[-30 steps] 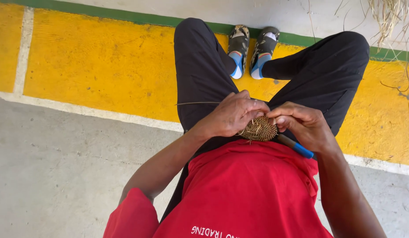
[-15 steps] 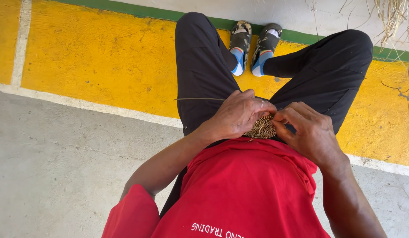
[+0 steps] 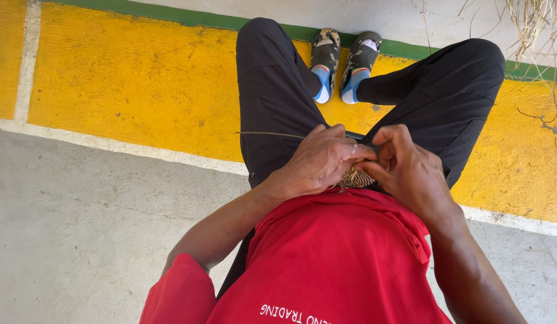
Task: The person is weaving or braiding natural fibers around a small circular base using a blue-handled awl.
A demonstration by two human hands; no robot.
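Fingers (image 3: 344, 150) of the left hand (image 3: 317, 162) curl over a small woven piece (image 3: 357, 178) held in the lap against the red shirt (image 3: 326, 258); the right hand (image 3: 407, 171) pinches its other side. One thin straw strand (image 3: 266, 134) runs leftward across the black trousers (image 3: 272, 96).

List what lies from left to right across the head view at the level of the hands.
Grey floor → thin straw strand → left hand → woven piece → right hand → yellow painted band.
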